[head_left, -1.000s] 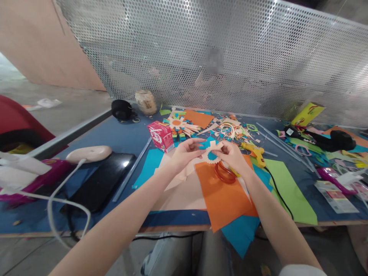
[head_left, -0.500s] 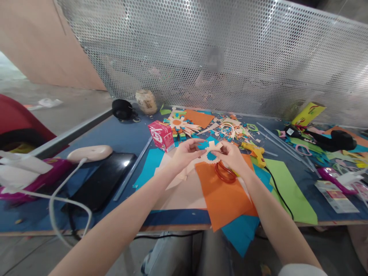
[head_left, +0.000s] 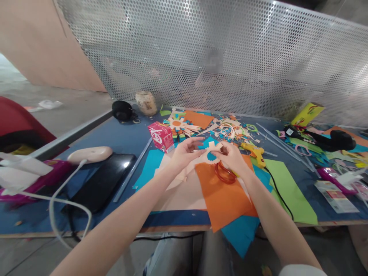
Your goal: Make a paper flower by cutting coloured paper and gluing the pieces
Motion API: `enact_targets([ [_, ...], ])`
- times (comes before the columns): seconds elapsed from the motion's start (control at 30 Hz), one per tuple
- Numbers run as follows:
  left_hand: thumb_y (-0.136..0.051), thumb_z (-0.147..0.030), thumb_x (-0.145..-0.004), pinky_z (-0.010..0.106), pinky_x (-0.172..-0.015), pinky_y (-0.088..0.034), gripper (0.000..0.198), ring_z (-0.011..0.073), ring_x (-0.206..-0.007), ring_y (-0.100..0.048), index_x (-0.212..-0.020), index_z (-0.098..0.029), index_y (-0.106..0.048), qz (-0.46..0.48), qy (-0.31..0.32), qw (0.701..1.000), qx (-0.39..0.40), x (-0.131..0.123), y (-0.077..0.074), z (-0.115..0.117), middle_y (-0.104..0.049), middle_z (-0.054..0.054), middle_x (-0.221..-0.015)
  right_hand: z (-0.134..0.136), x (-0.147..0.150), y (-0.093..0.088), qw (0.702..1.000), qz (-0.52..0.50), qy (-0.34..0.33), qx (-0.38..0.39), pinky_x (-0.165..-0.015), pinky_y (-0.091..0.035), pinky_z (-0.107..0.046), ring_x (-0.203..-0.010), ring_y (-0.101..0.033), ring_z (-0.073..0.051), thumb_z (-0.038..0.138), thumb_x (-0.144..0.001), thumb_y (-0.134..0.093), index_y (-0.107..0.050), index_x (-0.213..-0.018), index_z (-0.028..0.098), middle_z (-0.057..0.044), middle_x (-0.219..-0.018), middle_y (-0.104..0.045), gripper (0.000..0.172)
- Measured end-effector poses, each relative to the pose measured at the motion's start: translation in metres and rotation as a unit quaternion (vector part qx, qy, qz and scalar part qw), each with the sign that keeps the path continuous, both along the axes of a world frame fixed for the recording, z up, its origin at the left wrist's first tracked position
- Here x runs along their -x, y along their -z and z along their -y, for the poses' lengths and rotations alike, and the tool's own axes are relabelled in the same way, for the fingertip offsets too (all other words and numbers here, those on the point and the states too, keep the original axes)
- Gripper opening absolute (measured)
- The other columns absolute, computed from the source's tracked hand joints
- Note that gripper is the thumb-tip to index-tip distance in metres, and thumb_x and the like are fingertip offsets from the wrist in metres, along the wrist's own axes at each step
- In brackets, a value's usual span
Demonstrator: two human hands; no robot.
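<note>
The head camera gives the only view. Two bare hands meet over the middle of the blue table (head_left: pixel 120 132). The left hand (head_left: pixel 184 153) and the right hand (head_left: pixel 232 157) each pinch one side of a single paper cutout (head_left: pixel 211 155), a cream fringed ring with a teal centre. Both grips are closed on it with thumb and fingertips, and it is held just above the table. How the fingers sit beneath the paper is hidden.

Directly under the right hand lies one pair of orange-handled scissors (head_left: pixel 225 173). Only the handle loops show, as the hand covers the blades. The scissors rest on one large orange sheet (head_left: pixel 224 197), which overhangs the near edge of the table. A second, smaller orange sheet (head_left: pixel 198 118) lies at the back. There is one lime green sheet (head_left: pixel 287 188) to the right, and two teal sheets: one by the left wrist (head_left: pixel 151 163) and one poking out beneath the orange sheet (head_left: pixel 241 232).

One yellow glue gun (head_left: pixel 254 151) lies just beyond the right hand, its black cord running across the green sheet. One pink carton (head_left: pixel 161 136) stands near the left hand, with one finished paper flower (head_left: pixel 179 124) behind it. Beside the flower is a heap of paper offcuts (head_left: pixel 231 128) too tangled to count.

On the left are one black slab (head_left: pixel 103 180) and one cream device (head_left: pixel 89 154) with a white cable. The pink and white objects at the left edge are cut off. A perforated metal screen (head_left: pixel 201 57) closes the back, and what lies behind it is blurred.
</note>
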State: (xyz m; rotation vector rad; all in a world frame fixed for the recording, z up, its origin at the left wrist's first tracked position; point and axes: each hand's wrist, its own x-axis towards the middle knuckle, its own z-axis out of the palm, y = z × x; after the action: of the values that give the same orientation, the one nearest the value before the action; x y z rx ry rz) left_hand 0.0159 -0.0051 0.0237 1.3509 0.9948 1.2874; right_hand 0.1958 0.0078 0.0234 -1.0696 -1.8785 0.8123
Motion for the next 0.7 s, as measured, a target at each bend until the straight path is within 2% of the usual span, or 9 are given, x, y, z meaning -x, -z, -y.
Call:
enact_targets([
  [0.1,-0.073,-0.030,-0.057,0.027,-0.071,-0.044,0.048,0.0168,-0.089,-0.056,-0.101,-0.016,-0.057,0.028,-0.012,1.000,-0.003,0.000,-0.002,0.000,-0.060,0.006,-0.095,-0.001,0.000,0.002,0.996,0.027,0.011,-0.085,-0.057,-0.041,-0.023,-0.062,-0.052,-0.012,0.036,-0.076,-0.058,-0.049,-0.069,0.020,0.002,-0.068,-0.055,0.020],
  [0.17,-0.069,-0.036,-0.061,0.026,-0.067,-0.043,0.045,0.0168,-0.087,-0.056,-0.100,-0.017,-0.057,0.060,-0.017,0.998,0.019,0.001,-0.004,0.001,-0.060,0.005,-0.095,0.000,-0.002,0.000,0.974,0.064,0.016,-0.219,-0.065,-0.043,-0.026,-0.070,-0.055,-0.013,0.030,-0.080,-0.055,-0.053,-0.074,0.020,0.000,-0.074,-0.059,0.011],
  [0.23,-0.060,-0.045,-0.068,0.025,-0.061,-0.042,0.041,0.0158,-0.080,-0.056,-0.098,-0.018,-0.058,0.106,-0.004,0.991,0.076,0.003,-0.006,0.001,-0.060,0.005,-0.092,0.003,-0.004,-0.004,0.920,0.114,0.010,-0.376,-0.076,-0.043,-0.029,-0.080,-0.055,-0.014,0.020,-0.082,-0.052,-0.056,-0.081,0.021,-0.001,-0.081,-0.062,0.004],
  [0.27,-0.056,-0.048,-0.070,0.025,-0.058,-0.041,0.041,0.0153,-0.075,-0.056,-0.097,-0.017,-0.058,0.128,0.015,0.985,0.115,0.005,-0.007,0.001,-0.060,0.005,-0.088,0.005,-0.005,-0.006,0.886,0.140,0.004,-0.442,-0.079,-0.042,-0.030,-0.084,-0.054,-0.014,0.016,-0.082,-0.051,-0.056,-0.084,0.022,-0.001,-0.084,-0.063,0.008],
  [0.37,-0.055,-0.046,-0.070,0.025,-0.056,-0.041,0.042,0.0137,-0.065,-0.054,-0.098,-0.016,-0.060,0.166,0.099,0.961,0.198,0.008,-0.008,0.002,-0.059,0.004,-0.078,0.012,-0.007,-0.013,0.800,0.196,0.000,-0.567,-0.079,-0.042,-0.030,-0.090,-0.052,-0.014,0.010,-0.081,-0.052,-0.056,-0.088,0.022,-0.002,-0.089,-0.063,0.015],
  [0.43,-0.060,-0.038,-0.068,0.025,-0.058,-0.041,0.040,0.0126,-0.066,-0.054,-0.101,-0.016,-0.060,0.170,0.134,0.957,0.193,0.009,-0.007,0.002,-0.058,0.003,-0.077,0.015,-0.007,-0.016,0.767,0.218,-0.003,-0.604,-0.079,-0.043,-0.030,-0.090,-0.052,-0.014,0.010,-0.080,-0.054,-0.056,-0.085,0.022,-0.002,-0.089,-0.063,0.013],
  [0.5,-0.064,-0.030,-0.066,0.023,-0.059,-0.041,0.041,0.0110,-0.067,-0.053,-0.105,-0.018,-0.059,0.160,0.146,0.962,0.166,0.009,-0.007,0.003,-0.058,0.001,-0.077,0.017,-0.007,-0.018,0.751,0.232,-0.005,-0.618,-0.080,-0.043,-0.030,-0.090,-0.052,-0.014,0.009,-0.079,-0.055,-0.056,-0.082,0.021,-0.002,-0.089,-0.063,0.012],
  [0.7,-0.067,-0.021,-0.064,0.022,-0.060,-0.041,0.044,0.0102,-0.068,-0.054,-0.107,-0.019,-0.057,0.133,0.158,0.967,0.148,0.009,-0.002,0.004,-0.058,0.001,-0.077,0.017,-0.005,-0.019,0.742,0.242,-0.001,-0.626,-0.079,-0.043,-0.030,-0.088,-0.052,-0.014,0.010,-0.079,-0.055,-0.056,-0.080,0.021,-0.002,-0.089,-0.063,0.010],
])
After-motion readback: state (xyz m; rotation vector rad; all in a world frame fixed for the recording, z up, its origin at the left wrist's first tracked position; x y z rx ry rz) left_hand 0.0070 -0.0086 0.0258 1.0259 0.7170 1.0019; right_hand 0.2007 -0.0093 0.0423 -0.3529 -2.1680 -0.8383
